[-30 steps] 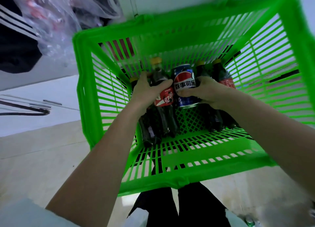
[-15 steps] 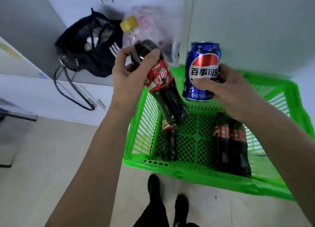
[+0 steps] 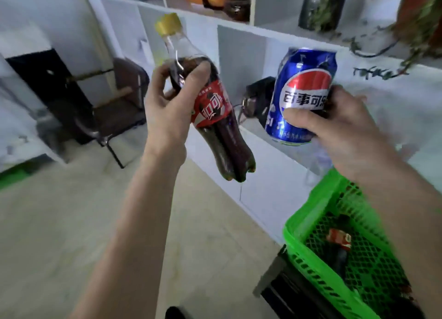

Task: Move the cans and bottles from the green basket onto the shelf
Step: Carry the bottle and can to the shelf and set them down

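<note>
My left hand grips a dark cola bottle with a red label and yellow cap, held up and tilted in front of the white shelf. My right hand holds a blue Pepsi can upright, level with an open shelf compartment. The green basket sits low at the right, below my right forearm. Another red-labelled cola bottle lies inside it, blurred.
A black bag rests inside the shelf compartment behind the can. Trailing green plants hang over the shelf's upper right. A dark chair stands at the left. The floor is pale beige.
Both hands lifted the bottle and the can out of the basket and raised them toward the shelf. The view swung up and left, so the basket now sits at the lower right.
</note>
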